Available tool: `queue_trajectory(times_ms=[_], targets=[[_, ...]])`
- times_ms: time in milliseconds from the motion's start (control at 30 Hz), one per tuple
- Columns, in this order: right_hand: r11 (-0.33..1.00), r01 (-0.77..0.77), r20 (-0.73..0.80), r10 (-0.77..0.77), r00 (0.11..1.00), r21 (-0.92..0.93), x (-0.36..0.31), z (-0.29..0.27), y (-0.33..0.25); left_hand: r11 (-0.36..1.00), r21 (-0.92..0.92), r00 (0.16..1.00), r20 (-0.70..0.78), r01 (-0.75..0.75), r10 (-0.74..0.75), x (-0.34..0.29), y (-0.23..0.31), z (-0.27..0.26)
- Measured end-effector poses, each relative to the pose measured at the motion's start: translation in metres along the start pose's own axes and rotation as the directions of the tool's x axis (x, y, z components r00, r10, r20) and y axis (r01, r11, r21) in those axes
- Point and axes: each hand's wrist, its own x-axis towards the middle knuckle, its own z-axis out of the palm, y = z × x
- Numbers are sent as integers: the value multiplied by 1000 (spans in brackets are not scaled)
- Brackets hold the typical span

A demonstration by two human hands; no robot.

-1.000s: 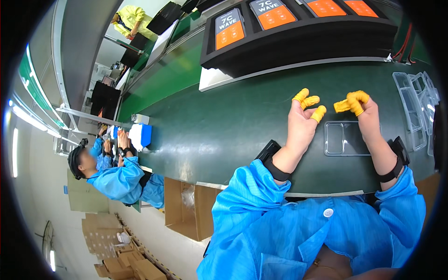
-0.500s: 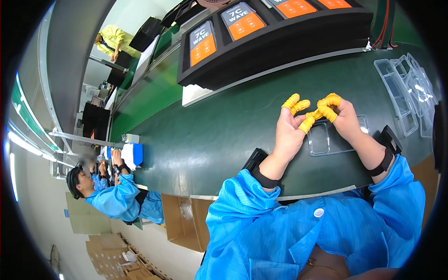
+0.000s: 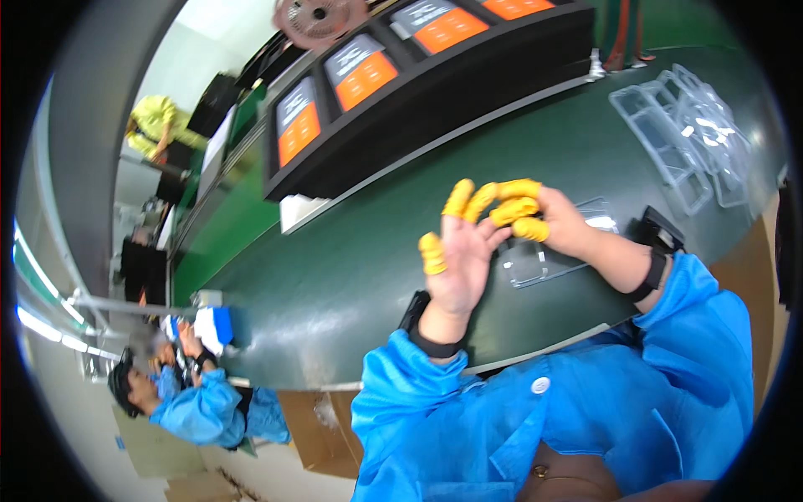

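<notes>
My left hand (image 3: 462, 259) is turned palm up with fingers spread, and yellow finger cots cover several of its fingertips. My right hand (image 3: 548, 219), also in yellow finger cots, bends its fingers against a cot-covered finger (image 3: 480, 203) of the left hand. The two hands touch over the green table, and their fingertips partly overlap, so the exact grip is hard to see. Below and behind the right hand lies a clear plastic tray (image 3: 529, 274), partly covered by that hand.
A black foam holder (image 3: 435, 92) with orange-and-grey boxes stands at the back. Several clear plastic trays (image 3: 686, 138) are piled at right. Left lies a blue box (image 3: 219, 325) beside a co-worker in blue (image 3: 201, 410). An open carton (image 3: 309, 435) sits below the table edge.
My left hand has turned palm up and spread its fingers. The right hand has moved along with it, its fingers at the left hand's finger. The whole view has shifted.
</notes>
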Motion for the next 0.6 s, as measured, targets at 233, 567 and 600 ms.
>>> queue_trajectory(times_ms=[233,567,600], targets=[[941,-177,-65,165,984,-290,1,5,-11,995,-83,988,147,61,-48,-6,-1,5],[928,12,70,15,997,-372,1,11,-3,990,121,967,236,73,-100,-2,0,-13],[888,-12,85,57,995,-460,3,14,-15,993,112,991,127,32,-47,-1,9,-8]])
